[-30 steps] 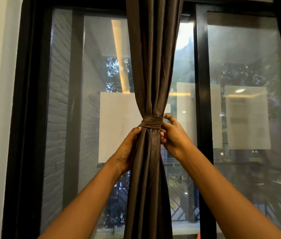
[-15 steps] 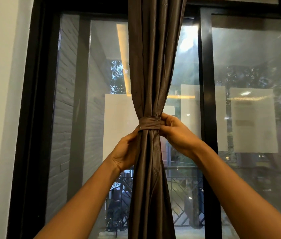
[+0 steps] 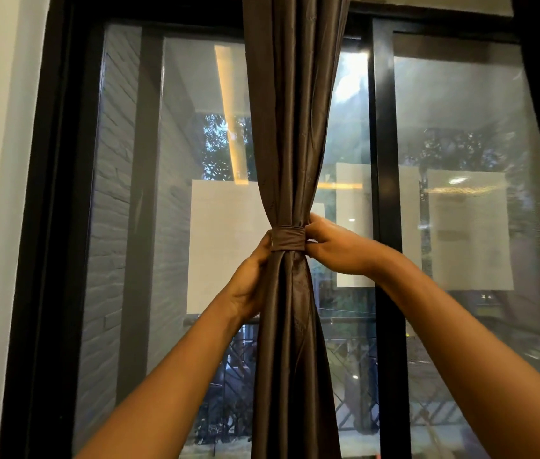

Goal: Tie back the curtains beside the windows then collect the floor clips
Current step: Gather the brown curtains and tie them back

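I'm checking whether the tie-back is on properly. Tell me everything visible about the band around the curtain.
The band is a flat strip of brown fabric matching the curtain. It wraps level around the gathered cloth, cinching it narrow. The left hand holds its left edge and the curtain just below; the right hand pinches its right end. No fastening shows.

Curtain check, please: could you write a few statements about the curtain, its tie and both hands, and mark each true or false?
1. A tie is wrapped around the gathered curtain. True.
2. The left hand hangs free of the curtain. False: it holds the curtain just below the tie.
3. The right hand pinches the tie's right side. True.
4. The curtain is white. False: it is dark brown.
5. The window frame is black. True.
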